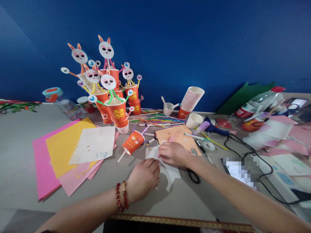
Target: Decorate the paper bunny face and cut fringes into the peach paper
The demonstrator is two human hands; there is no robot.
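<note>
Head: white paper [173, 172] beneath fingers [155, 165]

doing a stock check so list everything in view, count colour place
rabbit cups: five faces showing, white/orange, back left
tilted cup: one, orange, centre
cup stack: one, white/orange, back, right of centre
sheets: several, pink/yellow/white, left
cut sheet: one, peach, centre
sticks: many, mixed, back centre
bottles: two, clear, back left/right
glue gun: one, blue, right
tape roll: one, white, right
clutter: uncounted, mixed, right
white paper: uncounted, white, front centre
left hand: one, bare, front
right hand: one, bare, front
</note>
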